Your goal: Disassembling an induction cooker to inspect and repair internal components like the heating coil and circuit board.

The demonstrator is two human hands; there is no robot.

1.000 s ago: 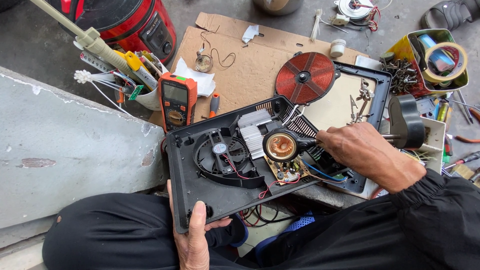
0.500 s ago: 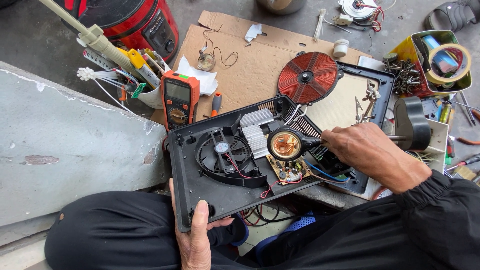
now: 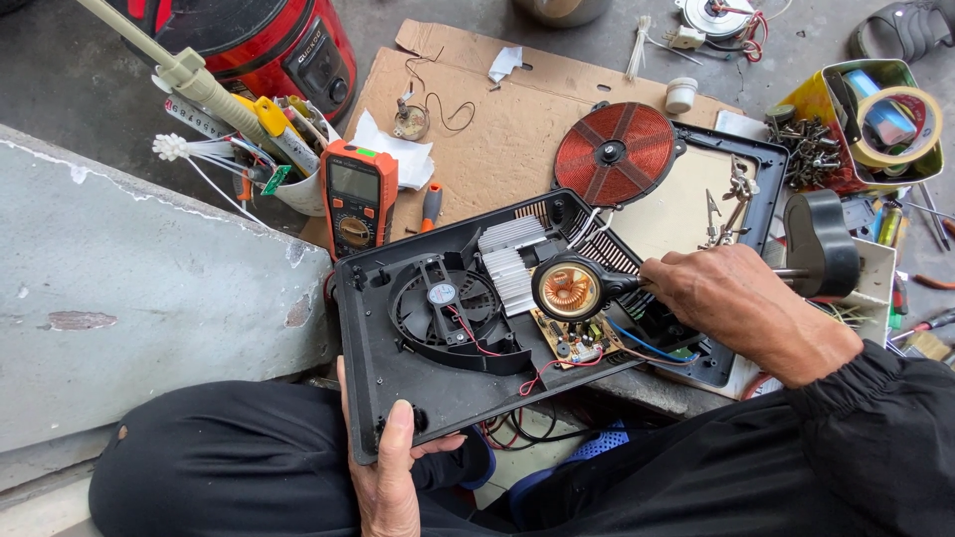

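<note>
Gripping the near edge of the opened black cooker housing [image 3: 398,388], your left hand [image 3: 390,477] steadies it on your lap. Your right hand [image 3: 731,298] closes around a magnifier [image 3: 569,289], handle pointing rightward, lens over the circuit board [image 3: 572,340] beside the cooling fan [image 3: 443,303].

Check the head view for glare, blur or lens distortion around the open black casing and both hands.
Head view: soft even daylight, shadows faint; black casing, left hand and right hand all sharp, no motion blur. The magnifier enlarges a copper coil beneath it. Slight wide-angle bowing at the edges, seen on the concrete ledge.
</note>
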